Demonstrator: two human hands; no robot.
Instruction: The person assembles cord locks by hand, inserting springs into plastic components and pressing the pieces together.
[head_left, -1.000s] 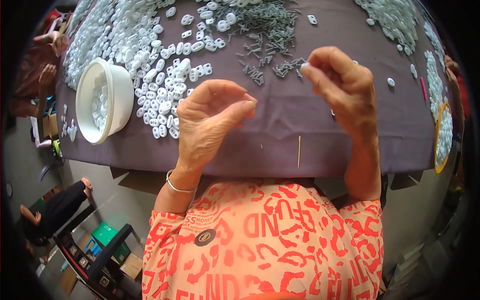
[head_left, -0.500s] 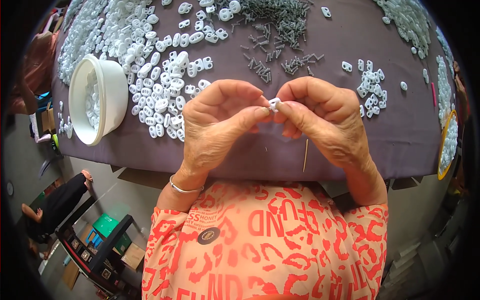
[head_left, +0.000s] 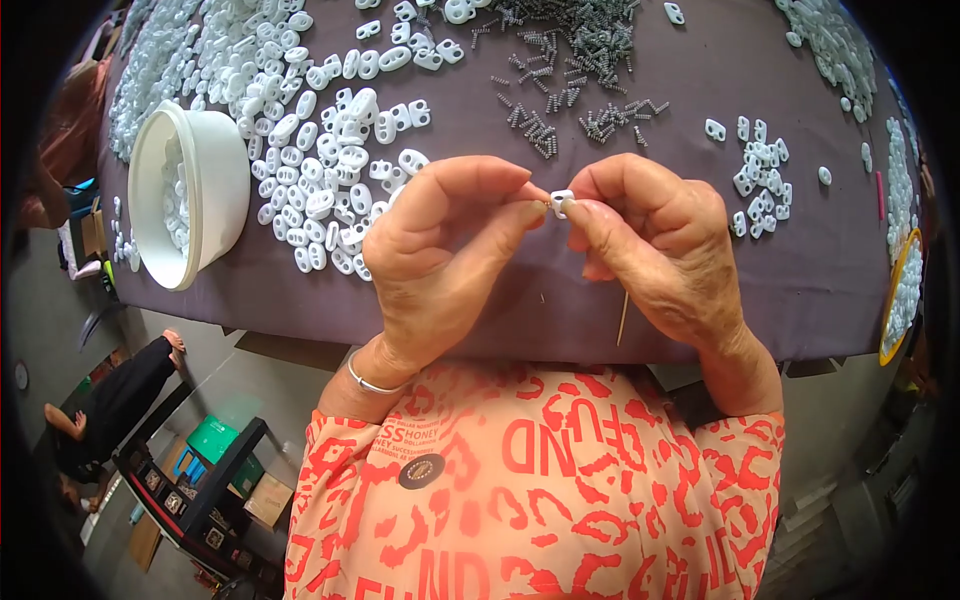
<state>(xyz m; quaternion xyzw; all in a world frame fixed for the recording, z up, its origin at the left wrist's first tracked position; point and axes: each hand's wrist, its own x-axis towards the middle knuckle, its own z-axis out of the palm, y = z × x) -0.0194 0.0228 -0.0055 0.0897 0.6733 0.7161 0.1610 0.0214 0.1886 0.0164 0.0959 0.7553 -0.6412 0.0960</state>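
Observation:
My right hand pinches a small white plastic cord lock piece with holes in it, between thumb and fingertips. My left hand is closed in a pinch right beside it, thumb against forefinger, on a small metal spring that is almost hidden at the piece's left side. Beyond the hands lies a heap of small grey springs, some scattered toward me. Many loose white cord lock pieces spread to the left of my left hand. A smaller group of white pieces lies right of my right hand.
A white tub with white pieces inside tilts at the left. A thin wooden stick lies below my right hand. An orange-rimmed basket and a pink stick are at the right. Another person's legs show at lower left.
Both hands have shifted slightly right in the picture with the white piece. The spring, visible between the fingertips before, now barely shows beside the piece.

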